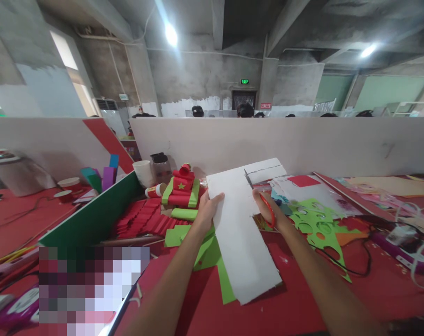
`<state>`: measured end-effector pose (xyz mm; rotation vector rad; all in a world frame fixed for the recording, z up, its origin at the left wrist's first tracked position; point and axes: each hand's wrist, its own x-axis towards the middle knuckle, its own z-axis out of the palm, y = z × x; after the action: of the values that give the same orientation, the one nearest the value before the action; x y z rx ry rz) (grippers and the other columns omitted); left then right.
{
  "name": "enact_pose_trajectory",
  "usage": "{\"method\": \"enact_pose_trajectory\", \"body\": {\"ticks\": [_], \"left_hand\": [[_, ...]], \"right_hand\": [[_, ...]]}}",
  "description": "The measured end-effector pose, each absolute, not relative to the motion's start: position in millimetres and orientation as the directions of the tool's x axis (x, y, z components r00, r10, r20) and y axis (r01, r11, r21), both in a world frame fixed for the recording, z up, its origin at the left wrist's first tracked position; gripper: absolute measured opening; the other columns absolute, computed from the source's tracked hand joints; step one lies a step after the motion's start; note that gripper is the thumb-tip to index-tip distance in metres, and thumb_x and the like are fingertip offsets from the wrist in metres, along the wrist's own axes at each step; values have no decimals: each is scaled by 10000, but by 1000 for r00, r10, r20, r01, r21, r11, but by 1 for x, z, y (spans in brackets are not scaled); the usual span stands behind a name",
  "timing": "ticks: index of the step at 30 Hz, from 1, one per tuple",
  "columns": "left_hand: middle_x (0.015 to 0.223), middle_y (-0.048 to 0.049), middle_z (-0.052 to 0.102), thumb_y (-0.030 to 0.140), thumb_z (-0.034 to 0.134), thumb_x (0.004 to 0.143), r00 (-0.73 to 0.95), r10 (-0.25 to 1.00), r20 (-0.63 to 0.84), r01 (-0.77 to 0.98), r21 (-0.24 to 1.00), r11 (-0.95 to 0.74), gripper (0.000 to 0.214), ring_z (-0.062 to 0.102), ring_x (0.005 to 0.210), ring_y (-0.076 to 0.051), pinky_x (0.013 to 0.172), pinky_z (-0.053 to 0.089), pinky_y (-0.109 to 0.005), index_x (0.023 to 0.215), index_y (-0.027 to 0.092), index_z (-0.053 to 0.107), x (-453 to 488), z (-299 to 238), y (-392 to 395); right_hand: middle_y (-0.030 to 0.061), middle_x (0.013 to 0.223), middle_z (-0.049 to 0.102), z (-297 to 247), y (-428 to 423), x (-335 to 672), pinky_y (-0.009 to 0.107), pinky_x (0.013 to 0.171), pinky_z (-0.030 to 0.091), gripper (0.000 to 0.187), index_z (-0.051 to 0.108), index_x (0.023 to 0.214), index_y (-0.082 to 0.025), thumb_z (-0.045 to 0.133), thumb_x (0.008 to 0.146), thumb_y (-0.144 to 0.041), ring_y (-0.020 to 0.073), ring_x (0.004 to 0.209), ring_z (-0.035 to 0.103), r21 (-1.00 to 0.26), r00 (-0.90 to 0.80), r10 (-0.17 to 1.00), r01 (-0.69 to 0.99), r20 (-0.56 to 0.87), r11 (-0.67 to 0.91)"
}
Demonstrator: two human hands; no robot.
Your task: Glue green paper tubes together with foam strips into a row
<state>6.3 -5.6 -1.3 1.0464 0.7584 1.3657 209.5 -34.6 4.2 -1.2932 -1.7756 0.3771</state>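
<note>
My left hand (208, 209) grips the left edge of a large white sheet (238, 233) held over the red table. My right hand (267, 207) is closed on red-handled scissors (260, 196), whose blades point up into a cut running through the sheet's upper part. A strip of the white sheet (266, 169) to the right of the cut leans away toward the partition.
Green paper pieces (207, 254) lie under the sheet, and a green sheet with round holes (315, 224) lies to the right. A red and green paper model (181, 189), red folded paper (142, 219), a paper cup (143, 172) and a dark jar (161, 167) stand by the white partition (303, 144). Cables (355, 261) lie at right.
</note>
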Motion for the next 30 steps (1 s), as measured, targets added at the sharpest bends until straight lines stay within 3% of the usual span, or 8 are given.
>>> {"method": "enact_pose_trajectory", "body": {"ticks": [12,16,21,25,30], "left_hand": [[968,-101,724,246,757,659,72,986,150,-410,906,-108,439,688,788,-232,701,556,-333,1069,167,623,9,-2,-7],[1001,-95,720,246,748,670,28,986,165,-449,883,-135,433,690,787,-222,724,557,-336,1076,172,616,6,1,-5],[973,-74,723,197,715,681,-94,990,105,-548,825,-139,465,693,771,-216,738,565,-348,1130,190,594,-2,7,-1],[868,-68,729,219,686,717,-27,999,23,-634,772,-35,420,699,706,-217,708,576,-337,1125,160,610,-8,12,-2],[704,-67,718,243,638,753,140,986,-89,-704,692,162,392,676,549,-216,560,576,-309,1114,91,630,-19,19,-5]], "right_hand": [[-21,573,352,4,-32,210,281,530,284,554,265,608,-229,186,910,-687,148,554,337,-665,-52,869,622,492,413],[-23,602,385,7,-37,209,282,552,327,530,294,628,-227,225,918,-665,147,566,380,-665,-82,850,585,520,463],[-21,600,480,18,-55,220,267,482,371,505,441,712,-229,259,910,-656,152,511,448,-774,-245,924,505,295,381],[-1,651,559,30,-64,247,280,539,413,408,525,738,-214,413,895,-574,165,560,507,-719,-358,917,589,175,368],[8,669,595,35,-60,278,269,561,406,323,570,759,-190,543,836,-503,170,595,520,-574,-325,937,747,127,337]]}}
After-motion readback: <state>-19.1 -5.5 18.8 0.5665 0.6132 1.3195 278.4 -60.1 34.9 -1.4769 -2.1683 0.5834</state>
